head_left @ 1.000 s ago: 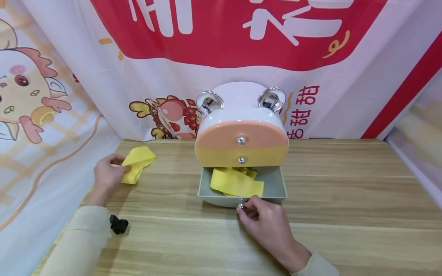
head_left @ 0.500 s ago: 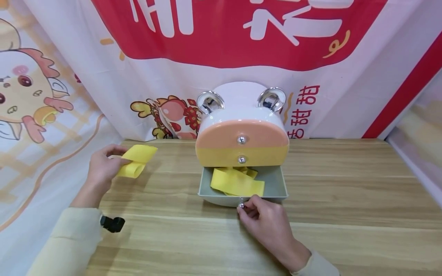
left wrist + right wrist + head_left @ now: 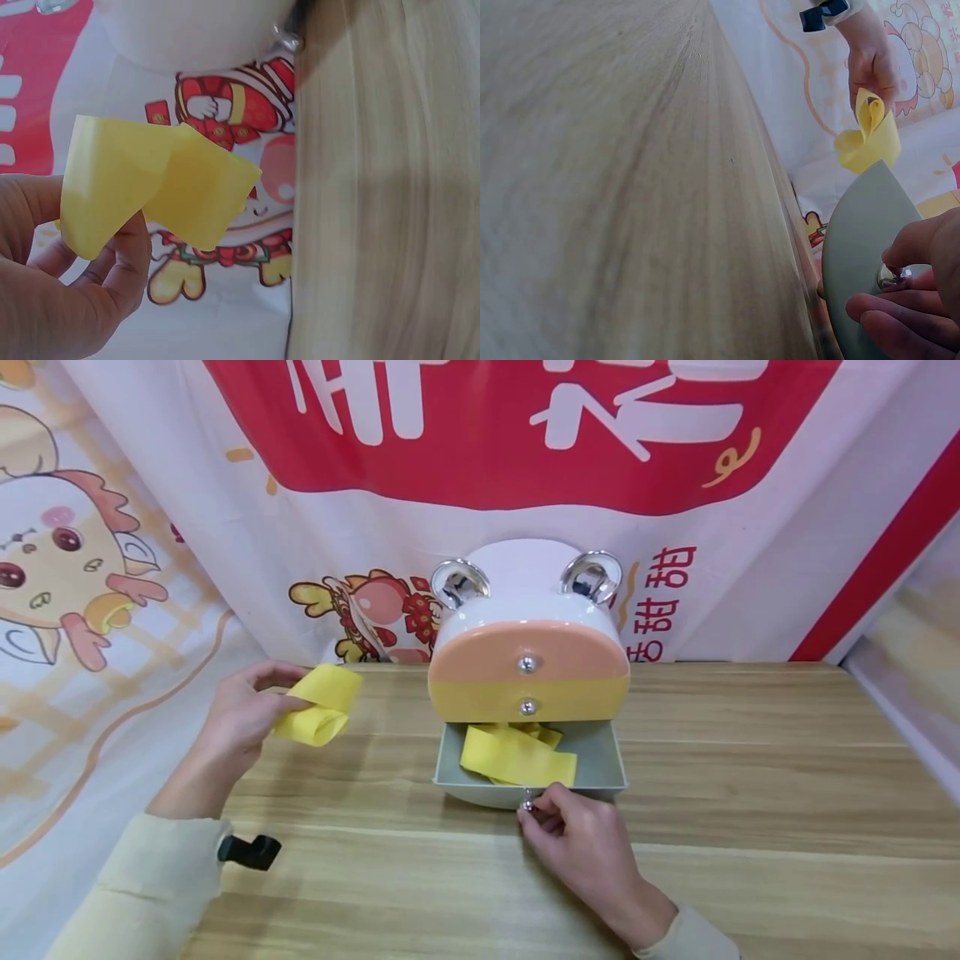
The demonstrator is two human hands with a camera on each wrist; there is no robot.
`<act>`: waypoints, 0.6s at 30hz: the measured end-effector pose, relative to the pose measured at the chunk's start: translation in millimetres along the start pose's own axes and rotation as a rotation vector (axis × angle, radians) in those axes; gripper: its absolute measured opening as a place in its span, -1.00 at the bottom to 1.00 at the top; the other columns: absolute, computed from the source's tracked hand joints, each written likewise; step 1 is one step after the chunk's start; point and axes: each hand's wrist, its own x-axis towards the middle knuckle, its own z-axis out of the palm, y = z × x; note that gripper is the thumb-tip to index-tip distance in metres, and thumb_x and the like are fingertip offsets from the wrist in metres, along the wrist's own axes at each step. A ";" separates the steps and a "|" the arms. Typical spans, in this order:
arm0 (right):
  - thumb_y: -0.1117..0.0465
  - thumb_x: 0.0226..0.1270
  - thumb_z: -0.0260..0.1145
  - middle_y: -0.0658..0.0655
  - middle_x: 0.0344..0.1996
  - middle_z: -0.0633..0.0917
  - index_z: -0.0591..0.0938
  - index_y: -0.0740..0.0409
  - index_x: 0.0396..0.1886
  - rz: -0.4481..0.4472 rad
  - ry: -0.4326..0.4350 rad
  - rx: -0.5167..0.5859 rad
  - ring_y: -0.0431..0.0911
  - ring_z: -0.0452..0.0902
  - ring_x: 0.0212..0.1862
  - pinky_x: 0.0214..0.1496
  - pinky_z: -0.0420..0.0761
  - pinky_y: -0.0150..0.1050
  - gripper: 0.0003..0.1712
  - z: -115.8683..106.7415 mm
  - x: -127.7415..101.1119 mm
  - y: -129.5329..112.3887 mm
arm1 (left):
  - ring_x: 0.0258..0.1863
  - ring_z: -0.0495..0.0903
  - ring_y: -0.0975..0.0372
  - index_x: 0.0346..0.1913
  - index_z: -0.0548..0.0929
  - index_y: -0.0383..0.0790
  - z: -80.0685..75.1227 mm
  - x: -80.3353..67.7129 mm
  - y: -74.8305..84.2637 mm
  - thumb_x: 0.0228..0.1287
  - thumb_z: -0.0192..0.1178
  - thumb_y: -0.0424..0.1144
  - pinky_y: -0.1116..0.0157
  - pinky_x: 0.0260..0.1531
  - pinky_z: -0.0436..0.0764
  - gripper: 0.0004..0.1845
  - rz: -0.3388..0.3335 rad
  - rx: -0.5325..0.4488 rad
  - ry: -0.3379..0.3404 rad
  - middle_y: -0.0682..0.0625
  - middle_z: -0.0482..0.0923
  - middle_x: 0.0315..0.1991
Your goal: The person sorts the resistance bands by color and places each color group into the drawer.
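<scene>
My left hand (image 3: 243, 714) pinches a curled yellow strip (image 3: 322, 703) between thumb and fingers, raised over the table left of the small cabinet (image 3: 528, 585). In the left wrist view, the yellow strip (image 3: 120, 180) loops out from the hand. My right hand (image 3: 588, 852) grips the round silver knob (image 3: 891, 276) of the pale green bottom drawer (image 3: 600, 760), which is pulled out. Inside this drawer lies another folded yellow strip (image 3: 517, 756). Above it, the orange top drawer (image 3: 480, 652) and the yellow middle drawer (image 3: 472, 697) are closed.
The cabinet stands on a wood-grain table (image 3: 750, 777), close to a printed red and white cloth (image 3: 525, 443) behind. Another printed cloth (image 3: 97, 568) hangs at the left. A black wrist camera (image 3: 251, 852) juts from the left sleeve.
My left hand has lifted the yellow strip up from the table and moved it slightly right, toward the cabinet. The right hand stays on the drawer knob, and the drawer has not moved.
</scene>
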 end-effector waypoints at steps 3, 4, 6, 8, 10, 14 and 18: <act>0.20 -0.02 0.52 -0.21 -0.58 0.67 0.58 -0.08 -0.53 0.004 -0.003 -0.001 -0.48 0.49 -0.55 -0.52 0.53 -0.59 -0.77 -0.1 0.1 -0.2 | -0.11 0.52 0.20 0.14 0.53 -0.14 4.8 -7.4 9.6 0.15 0.33 -0.37 0.32 -0.22 0.69 -0.54 0.009 -0.006 -0.015 0.07 0.48 -0.01; 0.20 -0.01 0.52 -0.21 -0.58 0.67 0.58 -0.08 -0.53 0.007 -0.004 -0.002 -0.48 0.50 -0.54 -0.52 0.53 -0.59 -0.77 -0.1 0.1 -0.3 | -0.10 0.52 0.19 0.14 0.53 -0.14 6.6 -10.1 13.0 0.15 0.33 -0.37 0.32 -0.22 0.69 -0.53 0.014 -0.011 -0.021 0.06 0.47 0.00; 0.20 -0.01 0.52 -0.21 -0.58 0.67 0.58 -0.08 -0.53 0.011 -0.007 -0.003 -0.47 0.50 -0.54 -0.51 0.52 -0.60 -0.77 -0.3 0.3 -0.5 | -0.09 0.52 0.17 0.14 0.53 -0.14 10.1 -15.8 19.9 0.15 0.33 -0.38 0.31 -0.21 0.69 -0.54 0.024 -0.022 -0.037 0.05 0.46 0.01; 0.20 -0.01 0.52 -0.21 -0.58 0.67 0.58 -0.09 -0.53 0.015 -0.008 -0.004 -0.47 0.50 -0.55 -0.51 0.51 -0.62 -0.77 -0.6 0.6 -0.7 | -0.08 0.51 0.15 0.13 0.53 -0.15 14.4 -21.5 26.3 0.15 0.33 -0.38 0.30 -0.21 0.69 -0.54 0.040 -0.032 -0.057 0.03 0.46 0.02; 0.21 -0.01 0.52 -0.21 -0.58 0.67 0.58 -0.09 -0.53 0.018 -0.010 -0.007 -0.47 0.50 -0.54 -0.51 0.50 -0.63 -0.77 -0.8 0.7 -0.9 | -0.09 0.52 0.14 0.12 0.54 -0.16 19.2 -26.9 32.4 0.14 0.33 -0.39 0.28 -0.22 0.70 -0.55 0.054 -0.045 -0.084 0.01 0.45 0.02; 0.20 -0.01 0.52 -0.22 -0.58 0.67 0.58 -0.09 -0.53 0.020 -0.010 -0.008 -0.47 0.50 -0.55 -0.51 0.51 -0.62 -0.77 -0.8 0.4 -1.0 | -0.11 0.55 0.15 0.09 0.56 -0.19 30.0 -38.7 44.0 0.12 0.33 -0.44 0.26 -0.23 0.70 -0.56 0.098 -0.095 -0.139 -0.02 0.45 0.01; 0.19 -0.01 0.52 -0.22 -0.58 0.67 0.58 -0.09 -0.53 0.010 -0.004 -0.009 -0.48 0.50 -0.55 -0.51 0.52 -0.61 -0.77 -0.4 0.1 -0.6 | -0.14 0.63 0.14 0.06 0.57 -0.23 43.8 -50.4 56.1 0.10 0.31 -0.50 0.22 -0.25 0.71 -0.58 0.144 -0.142 -0.187 -0.10 0.45 0.02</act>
